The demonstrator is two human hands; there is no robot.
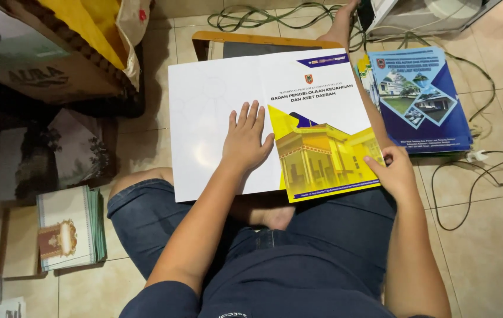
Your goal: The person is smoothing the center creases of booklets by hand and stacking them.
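A large glossy printed cover sheet [228, 100], laid open and flat, fills the centre of the frame across the person's knees. Its left half is plain white; its right half is white above, with dark lettering and a small crest, and below carries a yellow picture of a columned building cut by dark blue shapes. A faint fold line runs down its middle.

The left hand [245, 141] lies palm down just left of that fold, fingers spread and pointing toward the top of the frame, pressing the sheet with nothing grasped. The forearm runs down to the lower left of centre.

The right hand [394, 171] is at the sheet's lower right corner, its grip pinching the edge between thumb and curled fingers.

To the right, in the upper right of the frame, a stack of blue printed booklets [425, 100] lies on the beige tiled floor [493, 259], near tangled cables [469, 176]. At lower left sits a stack of green-edged booklets [68, 227]. A brown cardboard box [33, 65] fills the upper left.
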